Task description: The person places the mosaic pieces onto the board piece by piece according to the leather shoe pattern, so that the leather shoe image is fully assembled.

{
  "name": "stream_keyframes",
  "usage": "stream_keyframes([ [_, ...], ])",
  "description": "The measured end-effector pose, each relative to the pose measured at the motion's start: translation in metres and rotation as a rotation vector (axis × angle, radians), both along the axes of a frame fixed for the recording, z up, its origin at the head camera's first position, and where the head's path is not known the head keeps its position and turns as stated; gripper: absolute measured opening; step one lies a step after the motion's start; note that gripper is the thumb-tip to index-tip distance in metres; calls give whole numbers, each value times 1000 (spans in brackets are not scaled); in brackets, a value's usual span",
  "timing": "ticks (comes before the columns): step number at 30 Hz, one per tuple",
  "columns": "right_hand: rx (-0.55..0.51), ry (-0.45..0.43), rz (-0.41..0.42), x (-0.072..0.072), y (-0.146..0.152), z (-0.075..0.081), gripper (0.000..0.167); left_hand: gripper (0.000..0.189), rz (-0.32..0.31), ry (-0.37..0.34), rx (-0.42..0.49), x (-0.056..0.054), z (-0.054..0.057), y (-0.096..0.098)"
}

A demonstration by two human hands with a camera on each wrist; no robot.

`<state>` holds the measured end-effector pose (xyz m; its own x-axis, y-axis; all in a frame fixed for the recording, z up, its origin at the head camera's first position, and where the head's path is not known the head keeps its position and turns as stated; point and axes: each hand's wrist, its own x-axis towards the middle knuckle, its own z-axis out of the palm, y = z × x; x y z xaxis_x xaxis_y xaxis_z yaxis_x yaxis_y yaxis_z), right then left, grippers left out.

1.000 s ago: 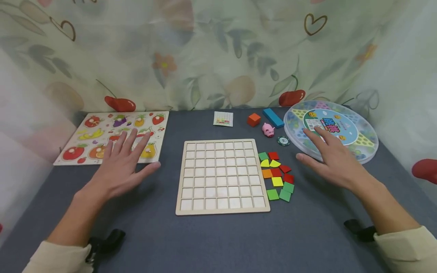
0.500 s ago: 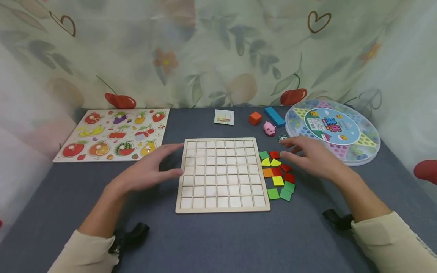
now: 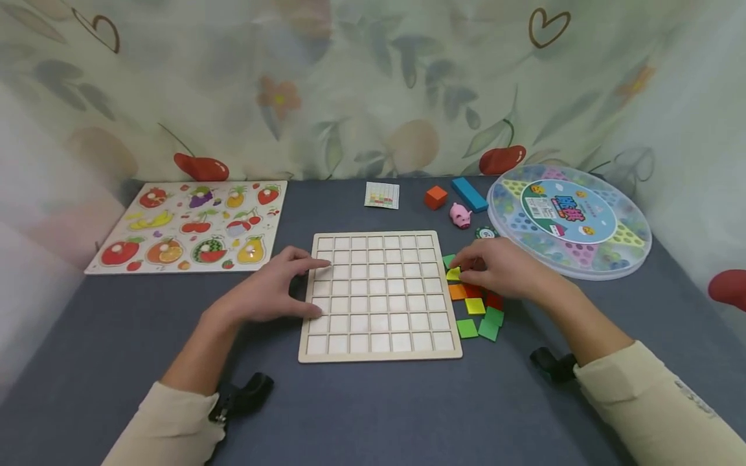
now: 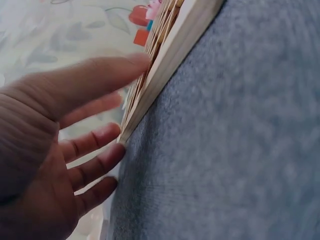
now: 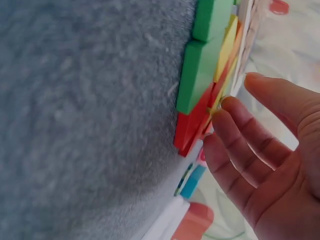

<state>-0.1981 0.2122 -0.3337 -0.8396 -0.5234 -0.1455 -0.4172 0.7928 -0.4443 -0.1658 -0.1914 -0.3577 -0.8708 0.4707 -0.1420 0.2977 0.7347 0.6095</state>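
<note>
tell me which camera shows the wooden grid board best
Head view: it shows nearly all of the wooden grid board from above. Left wrist catches its edge and foreshortened cells; right wrist, only a sliver beyond the colored tiles.

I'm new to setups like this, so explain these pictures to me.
There is no machine here: a person works with a bare left hand and right hand. The wide picture is taken from the head; the two close ones are taken from each wrist. On the dark surface lie a gridded wooden board, coloured pieces, a fruit picture board, a round game case and a pink pig. The left hand is at the wooden board's left edge. The right hand is at the coloured pieces; whether it grips one, I can't tell.
</note>
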Motion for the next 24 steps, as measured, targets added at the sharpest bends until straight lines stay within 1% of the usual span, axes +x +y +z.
stream_keyframes([
  [4, 65, 16, 35, -4, -8, -2, 26, 69, -13, 52, -68, 1, 0, 1],
  [8, 115, 34, 33, -6, -13, -4, 25, 67, -12, 82, -97, 2, -1, 1],
  [13, 129, 31, 17, -6, -15, -4, 21, 66, 15, 86, -113, 4, 1, 2],
  [16, 133, 27, 9, -5, -15, -4, 22, 66, 31, 85, -129, 4, 2, 3],
  [20, 142, 27, 8, -6, -17, -4, 24, 66, 41, 89, -138, 4, 0, 2],
  [24, 156, 55, 19, -7, -18, -5, 19, 66, 43, 93, -136, 3, -2, -1],
])
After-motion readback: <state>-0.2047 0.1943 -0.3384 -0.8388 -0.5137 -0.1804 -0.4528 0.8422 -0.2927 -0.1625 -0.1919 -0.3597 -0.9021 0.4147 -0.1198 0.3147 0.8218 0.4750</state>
